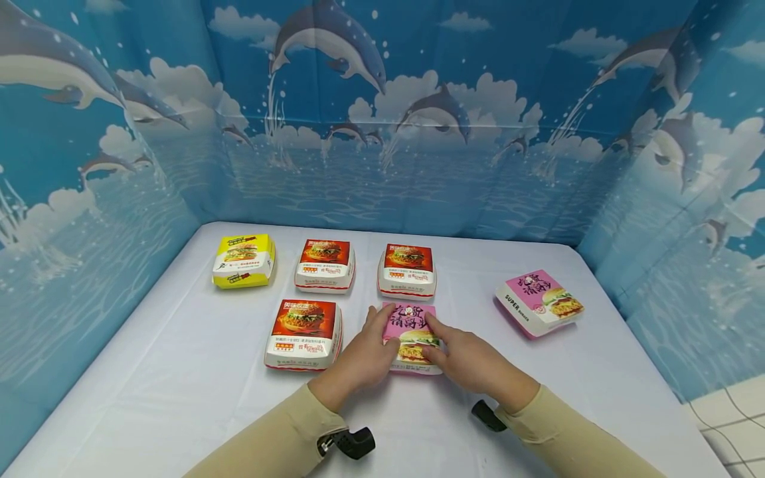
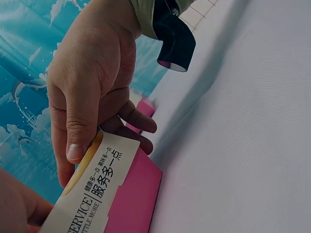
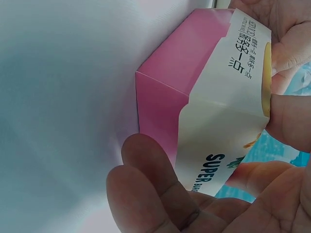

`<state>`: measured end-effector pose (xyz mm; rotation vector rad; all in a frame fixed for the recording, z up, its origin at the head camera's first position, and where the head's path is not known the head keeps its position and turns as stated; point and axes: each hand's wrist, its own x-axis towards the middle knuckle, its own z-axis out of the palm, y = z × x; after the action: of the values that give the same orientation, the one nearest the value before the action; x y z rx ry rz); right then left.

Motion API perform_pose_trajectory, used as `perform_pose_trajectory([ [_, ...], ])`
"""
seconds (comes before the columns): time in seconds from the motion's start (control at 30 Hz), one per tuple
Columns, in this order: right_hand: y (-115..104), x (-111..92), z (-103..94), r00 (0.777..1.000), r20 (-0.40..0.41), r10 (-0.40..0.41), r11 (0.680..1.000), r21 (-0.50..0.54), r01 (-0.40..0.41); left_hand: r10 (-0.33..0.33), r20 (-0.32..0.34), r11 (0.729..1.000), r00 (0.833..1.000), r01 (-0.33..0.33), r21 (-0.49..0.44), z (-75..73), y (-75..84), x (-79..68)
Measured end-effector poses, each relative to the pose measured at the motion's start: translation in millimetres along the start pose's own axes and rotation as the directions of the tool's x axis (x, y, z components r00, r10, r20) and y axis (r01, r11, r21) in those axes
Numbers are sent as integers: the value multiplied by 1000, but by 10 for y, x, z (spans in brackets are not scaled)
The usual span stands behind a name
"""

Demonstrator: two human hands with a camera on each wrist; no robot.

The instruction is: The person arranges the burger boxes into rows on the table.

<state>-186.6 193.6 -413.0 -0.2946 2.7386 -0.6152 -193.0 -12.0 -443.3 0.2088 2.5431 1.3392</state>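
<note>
A pink and white burger box sits at the near middle of the white table, between two hands. My left hand grips its left side, and my right hand holds the right side with fingers along the edge. In the left wrist view the thumb of that hand lies on the top edge of the box, fingers down its side. Close up in the right wrist view, the pink lower part and white lid of the box show beside the curved fingers.
Just left stands a red and white burger box. Behind are a second red one, a third and a yellow box. Another pink box lies turned at the right. A dolphin-print curtain encloses the white table.
</note>
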Motion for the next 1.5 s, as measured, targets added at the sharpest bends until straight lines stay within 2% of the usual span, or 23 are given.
perform_pose_trajectory([
  [0.37, -8, 2, -1, 1000, -2, 4, 1000, 14, -4, -19, 4, 1000, 1000, 19, -4, -8, 21, -8],
  [0.6, 0, -9, 0, 1000, -21, 4, 1000, 31, -3, -10, -3, 1000, 1000, 10, -7, -6, 28, -10],
  [0.83, 2, -24, -21, 998, -49, -29, 999, 19, 30, 1, -15, 1000, 1000, -1, -13, -21, 56, -23],
  [1.2, 12, -44, -61, 998, -50, -26, 999, 37, 28, 8, -25, 1000, 1000, -9, -15, -32, 80, -28],
  [1.5, 58, -97, -141, 996, -90, -12, 998, 62, 18, 60, -48, 998, 997, -60, -5, -49, 190, -67],
])
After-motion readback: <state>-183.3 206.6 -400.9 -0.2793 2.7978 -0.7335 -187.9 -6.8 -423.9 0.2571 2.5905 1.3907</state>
